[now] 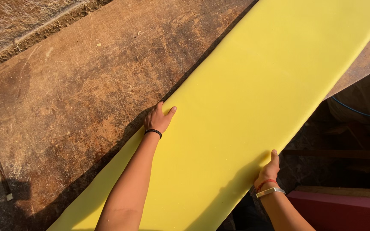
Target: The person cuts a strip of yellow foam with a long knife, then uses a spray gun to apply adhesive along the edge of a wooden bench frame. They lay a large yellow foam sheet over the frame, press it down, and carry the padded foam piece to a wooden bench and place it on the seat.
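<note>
Across the worn wooden desk (65, 107) a long yellow foam sheet (253, 107) is laid on a slant, its far end reaching the upper right corner of the view and its near end running off the bottom edge. Part of its right side is seen to overhang the desk edge, above a dark gap where a blue cable (356, 112) and a red panel (343, 209) are visible. The sheet is judged to be light, soft and easily bent, likely to sag where it is unsupported, so it is best taken by both long edges, roughly opposite one another. Its left edge is gripped by the left hand (158, 119), the thumb laid on top and the fingers curled around the edge; a black band is worn at that wrist. The right edge is grasped by the right hand (269, 172), thumb up along the edge, the fingers hidden beneath; a red thread and a metal bangle are worn there. Near the left border a thin dark tool (0, 167) is seen lying on the desk.
</note>
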